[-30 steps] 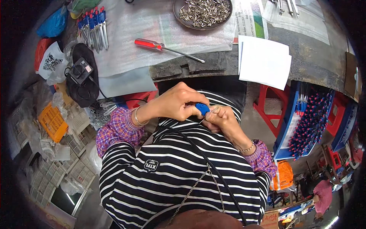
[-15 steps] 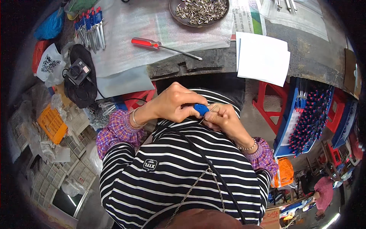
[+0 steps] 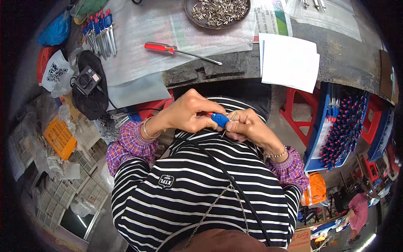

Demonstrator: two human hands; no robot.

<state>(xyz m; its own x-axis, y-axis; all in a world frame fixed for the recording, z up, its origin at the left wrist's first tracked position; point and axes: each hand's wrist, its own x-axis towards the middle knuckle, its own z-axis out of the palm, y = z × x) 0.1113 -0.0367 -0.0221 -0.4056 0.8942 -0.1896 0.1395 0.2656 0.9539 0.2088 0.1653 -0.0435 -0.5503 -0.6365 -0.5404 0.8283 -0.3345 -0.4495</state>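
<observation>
In front of my striped top I hold a small blue plastic piece (image 3: 220, 120) with a bit of red at its left end. My left hand (image 3: 191, 112) is closed, pinching it from the left between thumb and fingers. My right hand (image 3: 248, 127) is closed against its right side, a thin metal rod (image 3: 233, 116) showing at the fingers. A thin metal tip sticks out below the thumb. Fingers hide how the rod and the blue piece meet. On the table beyond lies a screwdriver (image 3: 161, 47) with a red and clear handle.
A round dish (image 3: 187, 16) of small metal parts stands at the table's far side. White sheets (image 3: 289, 63) overhang the table edge. Blue-and-red-handled tools (image 3: 100, 33) stand bunched far left. At right, a blue crate (image 3: 312, 153) holds many blue-and-red pieces. An orange basket (image 3: 59, 137) is at left.
The blue piece has turned in my fingers, and its red end now shows beside my left hand. My hands stay in nearly the same place.
</observation>
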